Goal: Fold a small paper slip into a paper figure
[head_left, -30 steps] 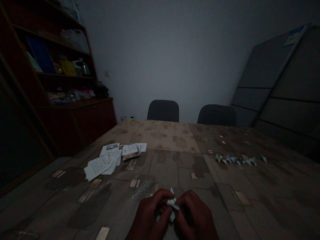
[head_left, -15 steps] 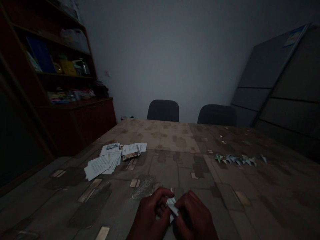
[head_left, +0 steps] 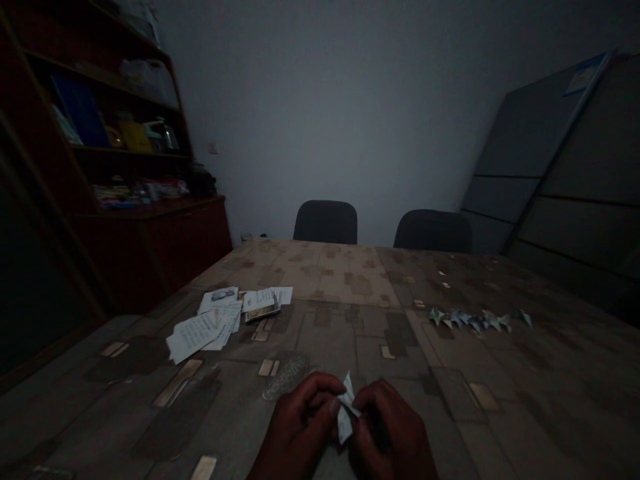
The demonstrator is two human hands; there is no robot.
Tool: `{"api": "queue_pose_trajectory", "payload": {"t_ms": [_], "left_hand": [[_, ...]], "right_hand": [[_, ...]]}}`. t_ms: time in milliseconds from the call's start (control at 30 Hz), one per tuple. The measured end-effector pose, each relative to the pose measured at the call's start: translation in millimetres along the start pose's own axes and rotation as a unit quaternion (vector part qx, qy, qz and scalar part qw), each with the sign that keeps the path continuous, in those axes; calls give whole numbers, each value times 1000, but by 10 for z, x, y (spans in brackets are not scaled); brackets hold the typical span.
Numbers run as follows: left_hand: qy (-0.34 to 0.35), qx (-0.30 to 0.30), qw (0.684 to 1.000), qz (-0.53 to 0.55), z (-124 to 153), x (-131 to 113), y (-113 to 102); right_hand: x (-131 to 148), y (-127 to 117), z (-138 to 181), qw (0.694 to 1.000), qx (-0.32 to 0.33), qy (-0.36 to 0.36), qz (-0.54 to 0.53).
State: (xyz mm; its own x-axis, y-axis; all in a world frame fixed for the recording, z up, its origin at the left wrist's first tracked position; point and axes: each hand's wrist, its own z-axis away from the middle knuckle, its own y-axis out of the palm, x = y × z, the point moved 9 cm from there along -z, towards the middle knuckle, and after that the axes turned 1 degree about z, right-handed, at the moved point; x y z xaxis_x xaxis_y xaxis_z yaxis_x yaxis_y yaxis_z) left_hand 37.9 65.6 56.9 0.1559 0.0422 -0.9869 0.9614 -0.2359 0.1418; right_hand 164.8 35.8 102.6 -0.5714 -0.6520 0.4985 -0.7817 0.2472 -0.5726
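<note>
Head view, lower centre of the frame: the left hand (head_left: 300, 433) and the right hand (head_left: 390, 433) meet just above the near edge of the table (head_left: 350, 333); the fingers of both are closed in a pinch on one small folded paper piece (head_left: 346, 410), which stands up pale between them, clear of the table; the step in hand looks like pressing or tightening a crease on this piece, and any further fold would call for a firm, exact grip from both thumbs, since the piece is tiny and the room is dim; to the left of centre lies a loose spread of paper sheets (head_left: 210, 323), overlapping so that they cannot be counted for certain, perhaps half a dozen or more; at the right of centre, well apart from the hands, runs one row of small folded pieces (head_left: 475, 320), pointed and set nearly touching one another, about eight, though they are too small to count exactly; past the far edge of the table stand two dark chairs, one (head_left: 325, 223) at centre and one (head_left: 433, 230) to its right; at the upper left is one dark shelf unit (head_left: 100, 167) with things too dim to name; at the right, grey panels (head_left: 565, 187) lean against the wall.
</note>
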Motion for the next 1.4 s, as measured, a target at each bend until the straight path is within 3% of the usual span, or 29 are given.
{"api": "queue_pose_trajectory", "payload": {"t_ms": [300, 500, 733, 867, 1100, 1233, 1400], "left_hand": [[-14, -13, 1000, -17, -21, 18, -40], [-39, -8, 998, 49, -56, 60, -17], [-72, -49, 992, 90, -83, 231, -44], [-44, -77, 995, 41, -69, 164, -88], [-8, -32, 996, -80, -25, -36, -57], [20, -12, 993, -117, -13, -114, -35], [40, 4, 986, -161, -19, -125, 16]], "right_hand": [[-13, -17, 11, 1000, -8, -5, -1], [-14, -29, 14, 1000, -18, 5, -18], [-44, -23, 22, 999, -20, 33, -23], [-76, -6, 21, 999, -15, 40, -18], [-119, 42, 30, 998, 8, 48, -34], [-160, 41, 41, 996, -7, 80, -27], [-101, 2, 16, 998, -25, 55, -6]]}}
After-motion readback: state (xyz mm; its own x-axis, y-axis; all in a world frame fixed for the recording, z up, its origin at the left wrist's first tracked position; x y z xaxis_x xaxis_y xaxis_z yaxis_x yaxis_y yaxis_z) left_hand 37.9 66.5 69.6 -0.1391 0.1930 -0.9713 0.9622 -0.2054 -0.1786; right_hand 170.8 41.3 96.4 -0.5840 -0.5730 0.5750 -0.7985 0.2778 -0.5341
